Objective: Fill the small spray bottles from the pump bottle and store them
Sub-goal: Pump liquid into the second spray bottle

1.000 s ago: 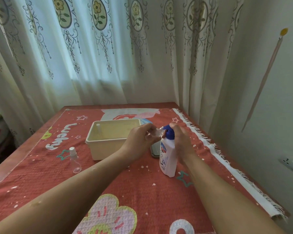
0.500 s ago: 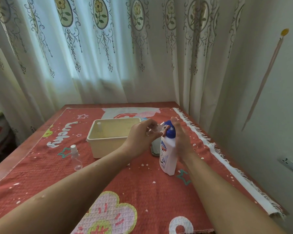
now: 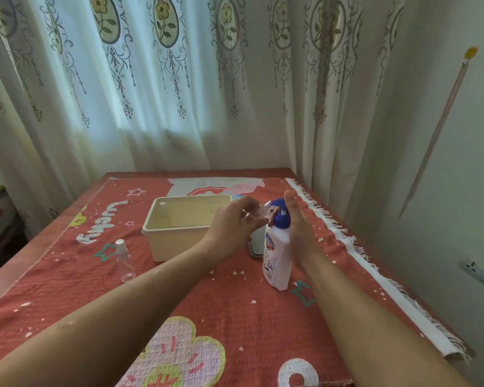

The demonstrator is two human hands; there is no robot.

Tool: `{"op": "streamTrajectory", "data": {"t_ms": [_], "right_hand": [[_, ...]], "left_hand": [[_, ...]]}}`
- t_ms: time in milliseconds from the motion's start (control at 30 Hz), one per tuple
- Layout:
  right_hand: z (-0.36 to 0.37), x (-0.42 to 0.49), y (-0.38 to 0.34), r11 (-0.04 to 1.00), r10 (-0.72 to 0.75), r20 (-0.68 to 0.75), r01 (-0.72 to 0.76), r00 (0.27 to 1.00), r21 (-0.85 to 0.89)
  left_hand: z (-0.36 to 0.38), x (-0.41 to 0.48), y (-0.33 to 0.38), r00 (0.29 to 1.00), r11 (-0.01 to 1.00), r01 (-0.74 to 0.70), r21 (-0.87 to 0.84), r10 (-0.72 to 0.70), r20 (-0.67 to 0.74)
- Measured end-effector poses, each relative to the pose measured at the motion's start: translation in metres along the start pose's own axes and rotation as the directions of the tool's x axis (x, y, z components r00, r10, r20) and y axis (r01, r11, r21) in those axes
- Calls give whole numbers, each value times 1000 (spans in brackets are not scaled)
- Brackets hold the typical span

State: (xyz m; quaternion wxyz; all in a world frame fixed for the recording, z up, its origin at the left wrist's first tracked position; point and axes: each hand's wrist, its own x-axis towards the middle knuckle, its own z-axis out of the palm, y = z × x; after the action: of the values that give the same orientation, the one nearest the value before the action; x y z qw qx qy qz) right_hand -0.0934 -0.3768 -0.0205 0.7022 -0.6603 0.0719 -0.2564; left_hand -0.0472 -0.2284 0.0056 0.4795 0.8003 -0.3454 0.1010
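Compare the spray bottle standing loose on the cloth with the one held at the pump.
The loose spray bottle stands upright and untouched on the red cloth, left of the cream bin; the held spray bottle lies tilted in the left hand, at the pump bottle nozzle. The loose one wears its white spray cap; no cap shows on the held one. Both are small and clear.
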Motion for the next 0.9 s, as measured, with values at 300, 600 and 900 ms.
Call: {"op": "streamTrajectory", "data": {"t_ms": [300,600,900], "right_hand": [[-2,-1,-2,999,-16,-36,14,999,-51],[2,-4,-6,1000,20,-38,-20,999,-3],[0,-5,-6,1000,-15,-33,14,999,-18]], "left_hand": [[4,-5,-8,1000,1000,17,-8,-17,19],[2,-1,-2,1000,999,13,-46,-12,6],[6,-5,-11,998,997,61,-38,-60,33]]}}
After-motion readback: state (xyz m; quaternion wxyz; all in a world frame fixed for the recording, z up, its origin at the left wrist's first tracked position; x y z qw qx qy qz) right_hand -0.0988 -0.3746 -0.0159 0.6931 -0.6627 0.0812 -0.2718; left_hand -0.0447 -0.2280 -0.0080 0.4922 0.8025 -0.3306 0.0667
